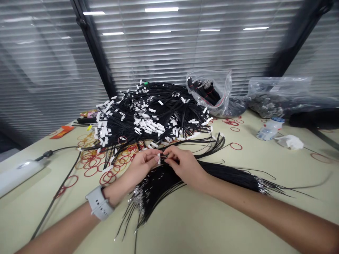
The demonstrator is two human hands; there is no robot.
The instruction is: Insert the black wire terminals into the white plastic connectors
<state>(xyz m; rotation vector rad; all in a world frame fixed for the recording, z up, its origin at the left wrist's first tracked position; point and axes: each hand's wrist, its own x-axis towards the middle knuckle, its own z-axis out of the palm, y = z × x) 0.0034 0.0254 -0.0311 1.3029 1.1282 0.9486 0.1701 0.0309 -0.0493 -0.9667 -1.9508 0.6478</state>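
Note:
Both hands meet over a long bundle of thin black wires (164,181) with silvery bare tips. My left hand (144,162) is closed in a pinch on a small white connector (159,158), held upright between thumb and fingertips. Just beside it, my right hand (184,165) pinches what looks like a thin black wire close to the connector; the fingers partly hide it. Behind them rises a large pile of black wires with white connectors (148,123) at their ends. A smaller loose group of black wires (214,146) lies behind my right hand.
Red and yellow rubber bands (92,160) are scattered on the table (201,225). Clear plastic bags (225,91) with wire bundles stand at the back. At right are a small bottle (270,128) and crumpled tissue (291,141); at left, a white power strip (21,174) and its cable.

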